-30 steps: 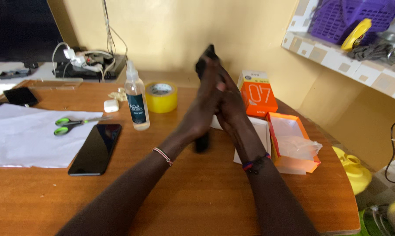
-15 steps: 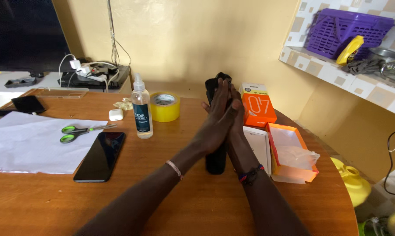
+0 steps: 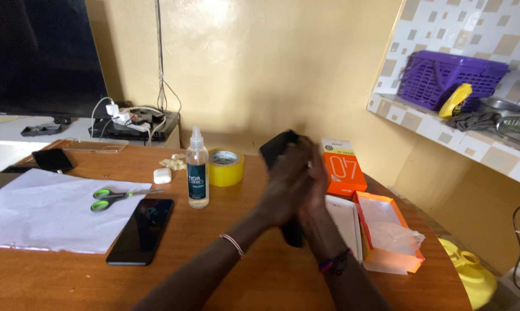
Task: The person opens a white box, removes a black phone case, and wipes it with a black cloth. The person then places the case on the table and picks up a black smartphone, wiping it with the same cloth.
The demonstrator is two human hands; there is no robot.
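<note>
My left hand (image 3: pixel 283 185) and my right hand (image 3: pixel 319 193) are pressed palm to palm above the wooden table (image 3: pixel 260 276), blurred by motion. Between the palms is a black flat object (image 3: pixel 276 147), possibly a phone. Its top corner sticks out above the fingers and its lower end (image 3: pixel 293 235) shows below the wrists. Both wrists wear bead bracelets. Directly right of the hands are a white box (image 3: pixel 344 217) and an upright orange box (image 3: pixel 343 168).
A spray bottle (image 3: pixel 197 170), yellow tape roll (image 3: pixel 225 167), white earbud case (image 3: pixel 162 175), green-handled scissors (image 3: pixel 119 198), white paper (image 3: pixel 41 213) and a black phone (image 3: pixel 142 230) lie left. An open orange tray (image 3: pixel 389 233) with plastic sits right. A purple basket (image 3: pixel 453 72) stands on the tiled shelf.
The hands have slid against each other around the black object, which has tilted left at the top. The camera has tipped up, so everything sits lower in view.
</note>
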